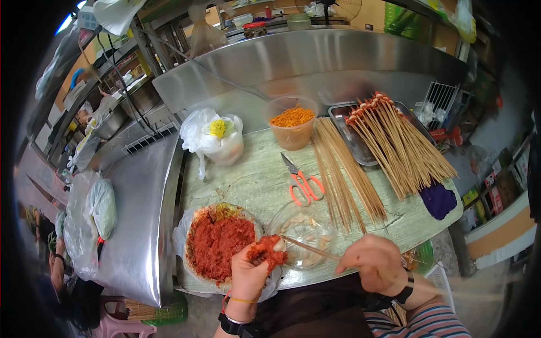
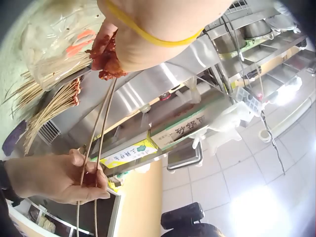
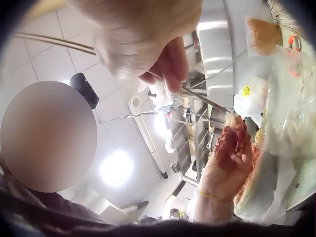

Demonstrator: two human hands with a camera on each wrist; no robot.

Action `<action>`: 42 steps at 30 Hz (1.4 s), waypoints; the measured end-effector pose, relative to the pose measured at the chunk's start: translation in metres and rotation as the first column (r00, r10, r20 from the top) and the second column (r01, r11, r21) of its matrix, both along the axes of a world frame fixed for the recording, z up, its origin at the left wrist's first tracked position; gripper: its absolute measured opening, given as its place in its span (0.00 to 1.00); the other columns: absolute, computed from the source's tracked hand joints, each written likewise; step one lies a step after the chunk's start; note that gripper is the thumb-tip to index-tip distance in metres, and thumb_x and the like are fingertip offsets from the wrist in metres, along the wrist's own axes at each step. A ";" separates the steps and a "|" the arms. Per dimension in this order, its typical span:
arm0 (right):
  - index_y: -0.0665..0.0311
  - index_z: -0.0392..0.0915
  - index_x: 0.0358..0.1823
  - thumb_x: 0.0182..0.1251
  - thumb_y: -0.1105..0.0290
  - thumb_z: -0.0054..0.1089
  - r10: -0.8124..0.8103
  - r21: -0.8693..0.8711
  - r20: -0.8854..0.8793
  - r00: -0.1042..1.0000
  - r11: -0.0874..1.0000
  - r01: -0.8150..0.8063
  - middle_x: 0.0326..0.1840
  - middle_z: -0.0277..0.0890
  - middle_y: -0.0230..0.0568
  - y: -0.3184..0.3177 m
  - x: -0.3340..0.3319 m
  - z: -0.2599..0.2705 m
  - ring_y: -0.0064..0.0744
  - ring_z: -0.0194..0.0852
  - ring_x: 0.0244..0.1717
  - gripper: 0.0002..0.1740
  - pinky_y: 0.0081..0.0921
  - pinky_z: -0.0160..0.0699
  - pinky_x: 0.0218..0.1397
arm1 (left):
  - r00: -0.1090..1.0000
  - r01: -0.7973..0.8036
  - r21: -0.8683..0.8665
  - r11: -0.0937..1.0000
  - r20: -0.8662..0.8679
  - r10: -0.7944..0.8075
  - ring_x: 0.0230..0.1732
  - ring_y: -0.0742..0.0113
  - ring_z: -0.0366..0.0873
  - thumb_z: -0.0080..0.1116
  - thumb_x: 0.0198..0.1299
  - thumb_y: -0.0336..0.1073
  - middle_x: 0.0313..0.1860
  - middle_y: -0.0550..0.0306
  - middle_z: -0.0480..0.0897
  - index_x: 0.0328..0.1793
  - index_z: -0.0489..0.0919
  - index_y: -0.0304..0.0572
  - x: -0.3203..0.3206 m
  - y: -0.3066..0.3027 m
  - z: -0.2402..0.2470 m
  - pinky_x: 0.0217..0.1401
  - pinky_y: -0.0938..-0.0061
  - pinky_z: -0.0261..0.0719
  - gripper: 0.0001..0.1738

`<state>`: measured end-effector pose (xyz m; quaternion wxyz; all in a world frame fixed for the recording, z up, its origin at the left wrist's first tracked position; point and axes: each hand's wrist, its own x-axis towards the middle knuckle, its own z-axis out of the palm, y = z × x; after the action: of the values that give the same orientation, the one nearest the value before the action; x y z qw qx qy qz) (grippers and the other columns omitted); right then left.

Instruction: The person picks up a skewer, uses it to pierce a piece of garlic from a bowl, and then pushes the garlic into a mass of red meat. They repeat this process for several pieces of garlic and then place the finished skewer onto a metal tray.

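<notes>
Our left hand (image 1: 251,273) curls round a lump of red paste (image 1: 269,253) over the table (image 1: 253,180) near its front edge, beside the clear bowl (image 1: 307,217). Our right hand (image 1: 375,262) pinches two skewers (image 1: 307,247) whose tips, hidden, enter the lump; we cannot make out the pale bit (image 1: 280,244) there

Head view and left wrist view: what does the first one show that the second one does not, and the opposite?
Only the head view shows the bowl of red mince and the tub of orange shreds on the counter. Only the left wrist view shows the white tiled ceiling and a green and yellow label up on the steel shelving. Both show the left hand holding a red meat lump and the right hand pinching thin skewers that point into that lump.
</notes>
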<state>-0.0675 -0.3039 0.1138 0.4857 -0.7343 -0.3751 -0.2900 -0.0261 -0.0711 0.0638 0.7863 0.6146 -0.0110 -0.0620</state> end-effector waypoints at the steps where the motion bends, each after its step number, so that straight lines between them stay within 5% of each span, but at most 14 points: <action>1: 0.67 0.74 0.39 0.71 0.64 0.46 -0.024 0.032 -0.124 0.992 0.999 0.029 0.30 0.76 0.44 -0.005 0.001 0.002 0.34 0.78 0.28 0.13 0.25 0.76 0.27 | 1.000 0.018 -0.012 1.000 -0.019 -0.018 0.37 0.67 0.81 0.60 0.54 0.22 0.40 0.52 0.83 0.49 0.78 0.28 -0.001 -0.002 0.001 0.42 0.74 0.80 0.15; 4: 0.69 0.74 0.39 0.75 0.60 0.39 -0.057 0.146 -0.284 0.957 0.984 0.102 0.29 0.74 0.44 -0.009 -0.003 -0.002 0.29 0.77 0.27 0.19 0.22 0.75 0.31 | 0.997 0.041 -0.074 0.996 -0.068 -0.046 0.37 0.66 0.82 0.59 0.54 0.21 0.40 0.52 0.83 0.50 0.78 0.28 0.003 -0.001 0.002 0.41 0.74 0.80 0.15; 6: 0.71 0.74 0.38 0.75 0.61 0.40 0.111 0.465 -0.376 0.920 0.881 0.083 0.31 0.73 0.46 -0.009 -0.007 -0.005 0.29 0.76 0.27 0.19 0.22 0.75 0.32 | 0.996 0.054 -0.080 0.995 -0.060 -0.059 0.37 0.66 0.82 0.58 0.54 0.21 0.40 0.52 0.83 0.50 0.78 0.28 0.006 -0.002 0.001 0.40 0.74 0.80 0.15; 9: 0.72 0.73 0.37 0.75 0.62 0.40 0.097 0.321 -0.442 0.892 0.945 0.056 0.32 0.72 0.46 -0.015 -0.005 0.001 0.28 0.77 0.27 0.19 0.22 0.75 0.32 | 0.992 0.097 -0.074 0.992 -0.067 -0.103 0.36 0.65 0.82 0.58 0.54 0.21 0.40 0.51 0.83 0.50 0.77 0.28 0.007 -0.004 0.000 0.40 0.74 0.80 0.16; 16: 0.72 0.73 0.36 0.75 0.62 0.40 0.070 0.283 -0.421 0.904 0.957 0.058 0.31 0.71 0.45 -0.018 -0.004 -0.003 0.29 0.77 0.25 0.19 0.21 0.74 0.31 | 0.983 0.157 -0.061 0.986 -0.087 -0.162 0.37 0.66 0.81 0.58 0.54 0.21 0.40 0.50 0.83 0.51 0.77 0.28 0.005 -0.007 0.000 0.40 0.75 0.79 0.16; 18: 0.72 0.73 0.35 0.75 0.61 0.39 0.093 0.502 -0.415 0.905 0.853 0.143 0.28 0.71 0.44 -0.018 -0.004 -0.012 0.28 0.77 0.23 0.21 0.20 0.73 0.30 | 0.984 0.152 -0.070 0.986 -0.086 -0.158 0.37 0.65 0.82 0.58 0.54 0.21 0.40 0.49 0.83 0.51 0.77 0.28 0.006 -0.008 0.002 0.40 0.75 0.79 0.16; 22: 0.73 0.73 0.34 0.75 0.60 0.38 -0.073 0.343 -0.483 0.872 0.901 0.266 0.27 0.71 0.43 -0.025 -0.001 -0.007 0.28 0.77 0.21 0.22 0.20 0.73 0.30 | 0.985 0.110 -0.092 0.990 -0.119 -0.121 0.38 0.63 0.82 0.58 0.56 0.22 0.42 0.48 0.82 0.51 0.76 0.28 0.008 -0.008 -0.002 0.40 0.74 0.80 0.15; 27: 0.74 0.74 0.34 0.75 0.59 0.39 0.148 0.469 -0.509 0.848 0.874 0.129 0.26 0.71 0.43 -0.024 -0.005 -0.003 0.27 0.76 0.22 0.23 0.19 0.73 0.30 | 0.983 0.068 -0.163 0.984 -0.158 -0.094 0.38 0.61 0.82 0.59 0.57 0.25 0.44 0.47 0.81 0.52 0.75 0.27 0.008 -0.008 -0.002 0.40 0.73 0.81 0.16; 31: 0.74 0.75 0.34 0.75 0.59 0.39 0.099 0.354 -0.540 0.836 0.928 0.119 0.27 0.71 0.43 -0.019 0.001 -0.005 0.28 0.76 0.22 0.24 0.19 0.74 0.30 | 0.973 0.163 -0.183 0.970 -0.135 -0.189 0.38 0.59 0.82 0.59 0.58 0.27 0.44 0.45 0.81 0.54 0.73 0.26 0.007 -0.005 -0.006 0.41 0.71 0.82 0.18; 38: 0.74 0.73 0.32 0.75 0.58 0.38 0.149 0.515 -0.523 0.839 0.840 0.171 0.29 0.70 0.43 -0.021 0.005 -0.013 0.29 0.76 0.22 0.24 0.20 0.74 0.29 | 0.963 0.106 -0.317 0.942 -0.204 -0.177 0.38 0.60 0.83 0.58 0.59 0.29 0.45 0.44 0.81 0.56 0.72 0.26 0.006 -0.005 0.005 0.40 0.71 0.82 0.20; 42: 0.72 0.72 0.32 0.76 0.58 0.36 0.234 0.605 -0.545 0.805 0.774 0.185 0.28 0.70 0.43 -0.023 0.009 -0.012 0.29 0.75 0.21 0.24 0.19 0.74 0.30 | 0.991 0.132 -0.028 0.991 -0.009 -0.132 0.41 0.60 0.82 0.53 0.65 0.32 0.47 0.45 0.81 0.58 0.71 0.26 0.008 -0.003 -0.008 0.46 0.71 0.81 0.19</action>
<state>-0.0583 -0.3268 0.1013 0.7992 -0.5748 -0.0945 -0.1481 -0.0182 -0.0741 0.0555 0.7889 0.6013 -0.0482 -0.1173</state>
